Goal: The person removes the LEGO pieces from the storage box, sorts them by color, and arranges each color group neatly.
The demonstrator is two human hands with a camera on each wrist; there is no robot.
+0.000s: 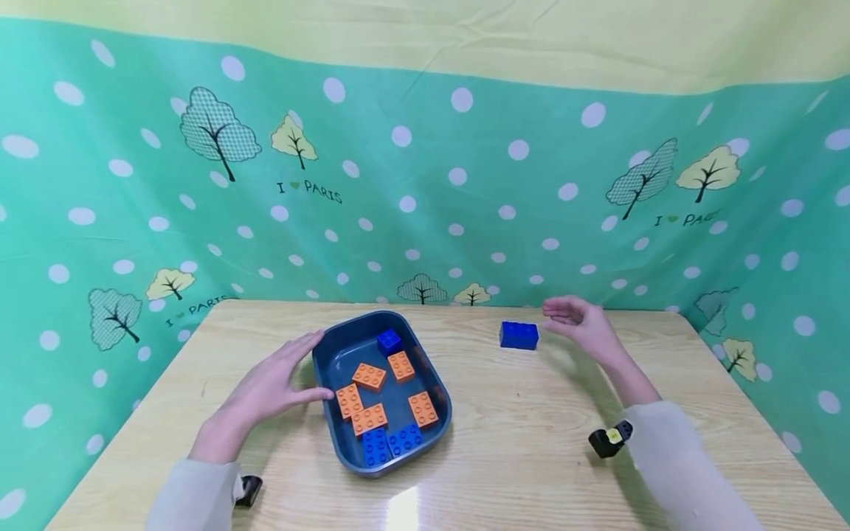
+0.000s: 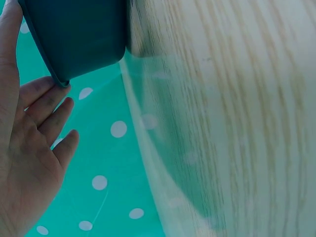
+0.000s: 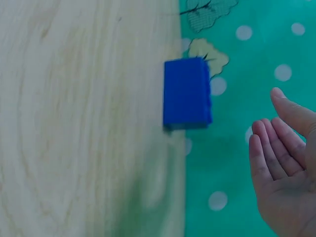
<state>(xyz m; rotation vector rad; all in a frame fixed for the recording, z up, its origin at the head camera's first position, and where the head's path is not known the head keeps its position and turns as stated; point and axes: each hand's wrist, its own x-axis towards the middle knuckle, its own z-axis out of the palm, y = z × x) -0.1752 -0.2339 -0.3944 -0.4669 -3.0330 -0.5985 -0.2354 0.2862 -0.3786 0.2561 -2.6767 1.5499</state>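
Observation:
My left hand rests against the left rim of a dark blue tray, its fingers extended and thumb spread apart. In the left wrist view, fingertips of that hand touch the corner of the tray. Several orange bricks and blue bricks lie in the tray, with one small blue brick at its far end. To the right, a blue block sits on the table. My right hand hovers just right of it, holding nothing. The right wrist view shows a gap between this block and the hand.
The wooden table ends at a green dotted cloth, which hangs behind it and along both sides. Black wrist cameras are strapped at the left sleeve and right sleeve.

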